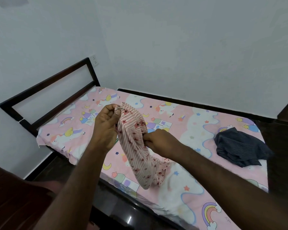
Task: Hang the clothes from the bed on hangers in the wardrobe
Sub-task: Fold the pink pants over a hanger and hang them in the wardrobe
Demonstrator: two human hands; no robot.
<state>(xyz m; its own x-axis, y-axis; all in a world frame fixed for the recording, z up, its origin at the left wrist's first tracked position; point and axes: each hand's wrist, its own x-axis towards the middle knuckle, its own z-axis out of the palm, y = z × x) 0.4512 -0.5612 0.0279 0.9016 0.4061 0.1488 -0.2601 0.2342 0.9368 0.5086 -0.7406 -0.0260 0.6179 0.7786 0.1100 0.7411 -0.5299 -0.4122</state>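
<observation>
Left hand [106, 128] pinches the top edge of a striped pink garment [140, 155] held over the bed [198, 130], and right hand [158, 141] grips it lower down. Looks like early days: a dark shirt [239, 146] lies on the bed waiting too.

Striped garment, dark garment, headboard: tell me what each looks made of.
The striped garment looks like thin, soft cloth with a matte finish; it hangs limp and bunches in folds. The dark garment is cloth too, matte with fine pale stripes, and lies crumpled. The headboard has dark, smooth, squared bars, either painted metal or lacquered wood; I cannot tell which.
</observation>
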